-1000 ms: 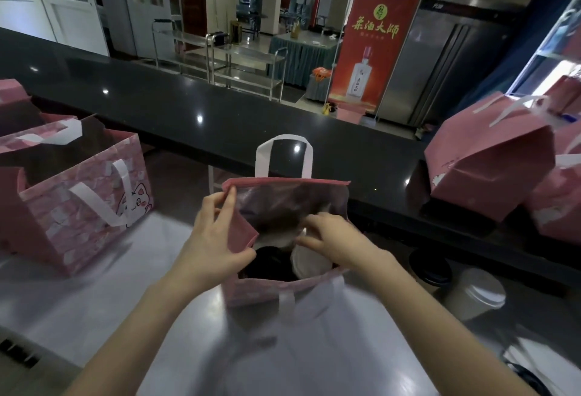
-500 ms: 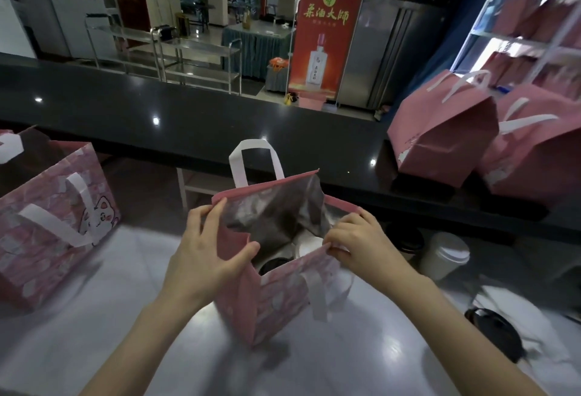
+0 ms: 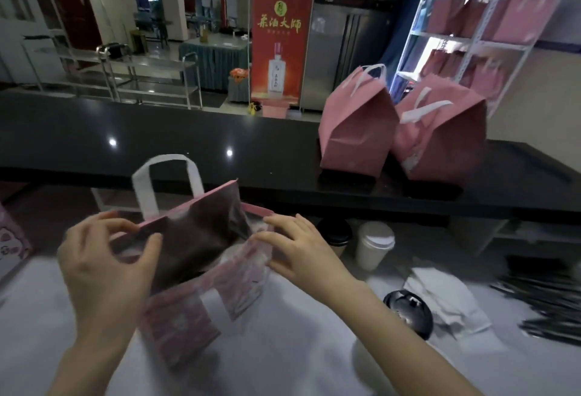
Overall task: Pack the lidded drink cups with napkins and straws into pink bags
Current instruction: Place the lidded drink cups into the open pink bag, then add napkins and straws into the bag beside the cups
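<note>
A pale, glossy desk [image 3: 283, 364] fills the lower frame. Behind it a dark raised ledge [image 3: 157, 144] crosses the middle and carries two closed pink bags [image 3: 355, 134] at centre right, side by side. Past the ledge lies a dim hall with steel trolleys [image 3: 141, 74] at upper left, a steel fridge [image 3: 345, 49] and, at upper right, a white rack [image 3: 471, 37] stocked with more pink bags.

A red banner [image 3: 279, 43] at upper centre bears large yellow Chinese characters above a picture of a white bottle.

The open pink bag [image 3: 195, 301] stands at lower centre on the desk. It has white loop handles, a dark shiny lining and a faint printed front that is blurred. The left hand [image 3: 103, 269] pinches its left rim between thumb and fingers. The right hand [image 3: 301, 251] lies at the right rim with fingers fairly straight; whether it grips or only touches cannot be told.

Right of the bag, under the ledge, stand a black-lidded cup [image 3: 334, 233] and a white-lidded cup [image 3: 375, 244]. Nearer lie a loose black lid [image 3: 408, 310], white napkins [image 3: 440, 298] and, at the right edge, dark straws [image 3: 547, 307].
</note>
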`<state>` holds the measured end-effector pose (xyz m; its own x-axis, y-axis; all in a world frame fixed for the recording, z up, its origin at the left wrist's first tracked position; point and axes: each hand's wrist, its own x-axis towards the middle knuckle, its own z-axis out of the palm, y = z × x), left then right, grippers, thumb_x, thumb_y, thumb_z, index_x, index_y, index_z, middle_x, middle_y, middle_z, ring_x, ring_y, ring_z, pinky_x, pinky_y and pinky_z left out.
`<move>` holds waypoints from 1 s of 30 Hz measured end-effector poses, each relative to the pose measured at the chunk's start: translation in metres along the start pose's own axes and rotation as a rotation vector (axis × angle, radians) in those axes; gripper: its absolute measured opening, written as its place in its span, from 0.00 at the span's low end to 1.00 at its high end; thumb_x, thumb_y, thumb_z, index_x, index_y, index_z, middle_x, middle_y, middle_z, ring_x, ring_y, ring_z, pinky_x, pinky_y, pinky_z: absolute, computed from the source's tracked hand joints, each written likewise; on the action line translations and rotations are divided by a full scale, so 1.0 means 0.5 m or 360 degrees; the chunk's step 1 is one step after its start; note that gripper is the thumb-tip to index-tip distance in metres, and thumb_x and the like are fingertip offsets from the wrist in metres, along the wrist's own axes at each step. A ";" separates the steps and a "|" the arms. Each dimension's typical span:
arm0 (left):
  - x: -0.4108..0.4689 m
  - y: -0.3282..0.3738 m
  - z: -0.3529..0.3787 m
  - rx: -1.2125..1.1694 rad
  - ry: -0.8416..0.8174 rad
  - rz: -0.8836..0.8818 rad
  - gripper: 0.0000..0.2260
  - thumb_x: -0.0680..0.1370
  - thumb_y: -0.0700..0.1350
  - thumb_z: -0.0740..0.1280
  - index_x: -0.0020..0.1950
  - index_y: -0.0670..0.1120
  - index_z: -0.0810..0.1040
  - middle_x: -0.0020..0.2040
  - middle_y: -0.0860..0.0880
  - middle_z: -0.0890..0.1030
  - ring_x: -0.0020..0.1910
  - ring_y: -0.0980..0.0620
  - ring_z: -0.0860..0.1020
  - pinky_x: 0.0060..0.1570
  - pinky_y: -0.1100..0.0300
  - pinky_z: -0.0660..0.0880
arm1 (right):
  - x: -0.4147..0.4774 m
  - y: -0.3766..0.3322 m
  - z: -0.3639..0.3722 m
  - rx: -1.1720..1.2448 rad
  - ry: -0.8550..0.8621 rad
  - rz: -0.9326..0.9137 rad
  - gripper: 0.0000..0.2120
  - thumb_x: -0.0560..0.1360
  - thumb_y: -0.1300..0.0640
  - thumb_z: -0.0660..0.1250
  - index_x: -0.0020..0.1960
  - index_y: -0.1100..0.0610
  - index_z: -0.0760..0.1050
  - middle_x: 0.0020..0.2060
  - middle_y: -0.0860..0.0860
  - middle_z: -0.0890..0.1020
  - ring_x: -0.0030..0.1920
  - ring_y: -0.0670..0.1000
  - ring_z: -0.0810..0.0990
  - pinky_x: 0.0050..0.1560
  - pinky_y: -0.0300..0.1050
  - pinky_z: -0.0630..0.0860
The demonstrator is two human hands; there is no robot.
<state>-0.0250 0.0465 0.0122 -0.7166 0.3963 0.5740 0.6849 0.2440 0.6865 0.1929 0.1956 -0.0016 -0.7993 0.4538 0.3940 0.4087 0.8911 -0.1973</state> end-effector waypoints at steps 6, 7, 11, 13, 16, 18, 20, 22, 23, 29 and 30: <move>-0.107 0.218 0.087 -0.0390 -0.0205 0.0409 0.15 0.70 0.41 0.74 0.50 0.55 0.73 0.52 0.55 0.76 0.54 0.52 0.74 0.54 0.62 0.70 | -0.116 0.133 -0.091 0.0051 0.0054 0.0115 0.14 0.75 0.52 0.69 0.59 0.53 0.79 0.64 0.52 0.76 0.66 0.52 0.71 0.72 0.52 0.60; -0.135 0.254 0.116 -0.0487 -0.0313 0.0458 0.14 0.71 0.41 0.73 0.50 0.55 0.74 0.50 0.56 0.77 0.52 0.54 0.76 0.53 0.64 0.70 | -0.147 0.166 -0.108 0.0040 0.0054 0.0185 0.12 0.75 0.53 0.69 0.57 0.54 0.80 0.62 0.52 0.77 0.64 0.53 0.73 0.69 0.51 0.63; -0.247 0.378 0.261 -0.0625 -0.0872 0.0613 0.11 0.71 0.39 0.73 0.49 0.51 0.77 0.45 0.57 0.79 0.48 0.58 0.78 0.50 0.64 0.73 | -0.292 0.305 -0.161 -0.0047 0.0001 0.0529 0.11 0.75 0.53 0.68 0.56 0.53 0.80 0.57 0.49 0.79 0.57 0.53 0.75 0.60 0.49 0.70; -0.301 0.426 0.338 -0.0577 -0.1186 0.0679 0.09 0.72 0.40 0.73 0.48 0.50 0.78 0.45 0.57 0.79 0.47 0.58 0.77 0.49 0.60 0.74 | -0.367 0.371 -0.175 -0.0060 -0.0079 0.0755 0.11 0.76 0.52 0.67 0.58 0.50 0.79 0.57 0.47 0.77 0.58 0.51 0.74 0.58 0.47 0.70; -0.366 0.478 0.444 -0.0511 -0.1573 0.0787 0.08 0.72 0.43 0.72 0.49 0.50 0.79 0.46 0.58 0.80 0.49 0.59 0.77 0.52 0.58 0.74 | -0.464 0.455 -0.178 -0.0033 -0.0180 0.1076 0.12 0.77 0.49 0.66 0.59 0.48 0.77 0.59 0.46 0.76 0.59 0.50 0.74 0.58 0.46 0.71; -0.398 0.501 0.512 -0.0455 -0.1759 0.0818 0.08 0.72 0.44 0.71 0.50 0.50 0.79 0.47 0.57 0.81 0.49 0.59 0.78 0.53 0.57 0.74 | -0.513 0.496 -0.169 -0.0005 -0.0245 0.1224 0.14 0.76 0.48 0.67 0.60 0.49 0.76 0.59 0.47 0.76 0.60 0.50 0.73 0.58 0.47 0.71; -0.421 0.514 0.578 -0.0293 -0.1926 0.0884 0.11 0.72 0.44 0.70 0.54 0.51 0.79 0.50 0.56 0.81 0.52 0.58 0.78 0.54 0.58 0.74 | -0.544 0.527 -0.153 0.0030 -0.0318 0.1305 0.18 0.75 0.47 0.68 0.62 0.49 0.74 0.60 0.48 0.75 0.61 0.51 0.73 0.60 0.48 0.70; -0.437 0.518 0.641 -0.0086 -0.2068 0.0986 0.14 0.73 0.44 0.69 0.58 0.51 0.78 0.55 0.55 0.80 0.56 0.56 0.77 0.56 0.58 0.74 | -0.561 0.550 -0.131 0.0045 -0.0373 0.1309 0.21 0.73 0.45 0.68 0.64 0.50 0.73 0.61 0.48 0.75 0.62 0.51 0.72 0.61 0.47 0.70; -0.442 0.517 0.668 0.0021 -0.2118 0.1048 0.15 0.73 0.45 0.69 0.60 0.51 0.77 0.57 0.55 0.79 0.58 0.56 0.76 0.57 0.58 0.73 | -0.564 0.559 -0.118 0.0041 -0.0385 0.1291 0.22 0.73 0.44 0.68 0.64 0.50 0.73 0.62 0.49 0.75 0.62 0.52 0.72 0.60 0.47 0.70; -0.463 0.502 0.764 0.0481 -0.2249 0.1469 0.19 0.74 0.46 0.69 0.65 0.51 0.74 0.63 0.52 0.75 0.61 0.49 0.71 0.55 0.53 0.73 | -0.571 0.586 -0.049 -0.0051 -0.0366 0.1178 0.24 0.69 0.41 0.69 0.62 0.48 0.72 0.60 0.46 0.74 0.61 0.51 0.71 0.57 0.45 0.67; -0.467 0.499 0.771 0.0501 -0.2234 0.1543 0.19 0.74 0.46 0.70 0.64 0.51 0.74 0.63 0.52 0.74 0.62 0.49 0.71 0.55 0.53 0.72 | -0.573 0.589 -0.041 -0.0059 -0.0341 0.1169 0.22 0.69 0.42 0.70 0.60 0.48 0.73 0.58 0.46 0.75 0.59 0.51 0.71 0.56 0.44 0.67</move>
<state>0.3643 0.3558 -0.1225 0.4709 0.8544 -0.2196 0.8816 -0.4471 0.1511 0.5510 0.3280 -0.1542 -0.3832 0.9236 -0.0098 0.8794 0.3616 -0.3096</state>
